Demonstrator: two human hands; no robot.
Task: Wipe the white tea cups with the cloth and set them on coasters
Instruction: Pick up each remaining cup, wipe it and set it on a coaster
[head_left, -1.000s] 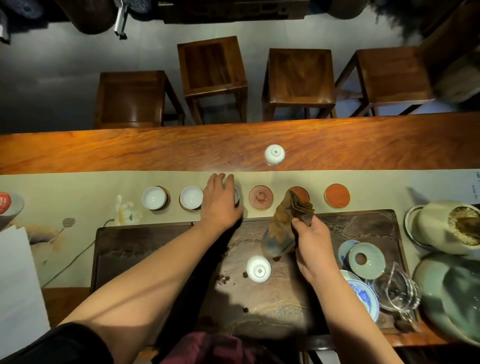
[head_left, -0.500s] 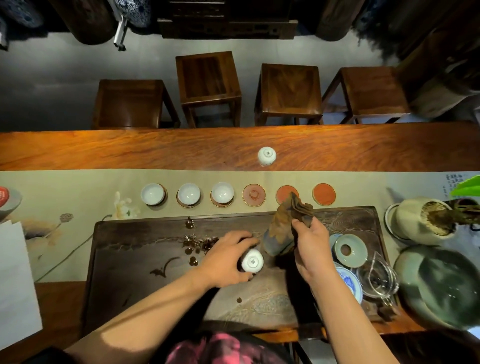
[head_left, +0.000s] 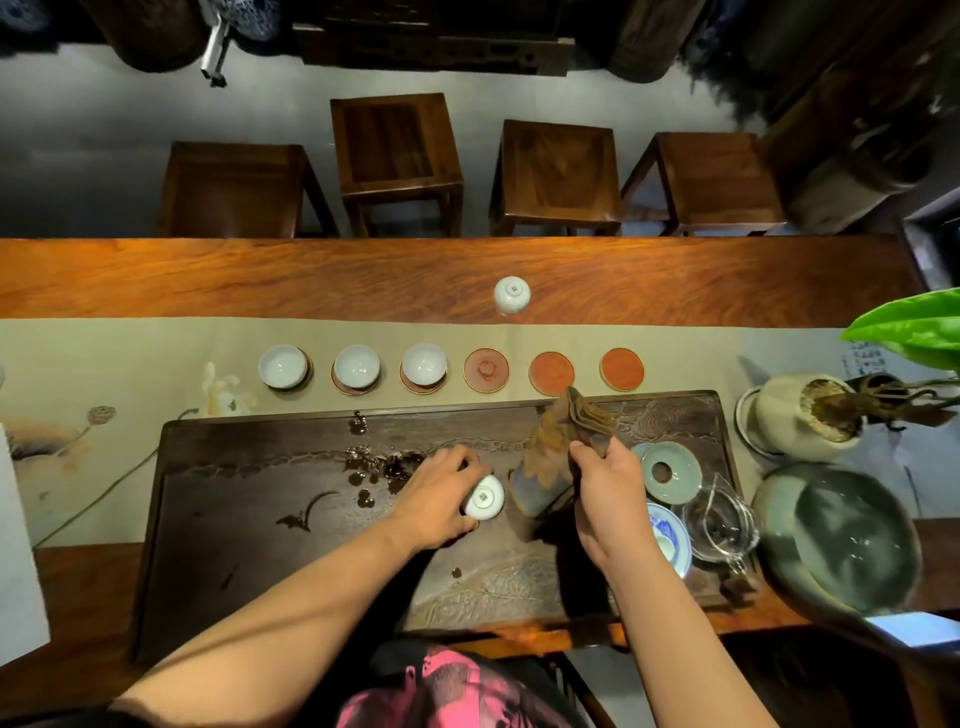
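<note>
White upturned cup (head_left: 484, 497) within curled left-hand fingers (head_left: 457, 462); right-hand fingers (head_left: 587, 452) pinching the cloth (head_left: 556, 447) just beside.

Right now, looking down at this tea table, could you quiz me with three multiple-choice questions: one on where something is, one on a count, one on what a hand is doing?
1. Where is the upside-down cup that no hand touches?
A. on the bare wood beyond the runner
B. on the dark tray
C. on a coaster

2. How many coasters in the row hold no cup?
A. one
B. three
C. five

3. What is the left hand doing?
A. resting flat on the runner
B. gripping an upside-down white cup on the tea tray
C. holding the cloth

Answers:
1. A, it stands foot-up on the orange wood past the runner's far edge.
2. B, three red coasters lie bare to the right of three cups set on coasters.
3. B, its fingers curl round the cup, while the right hand holds the brown cloth.
</note>
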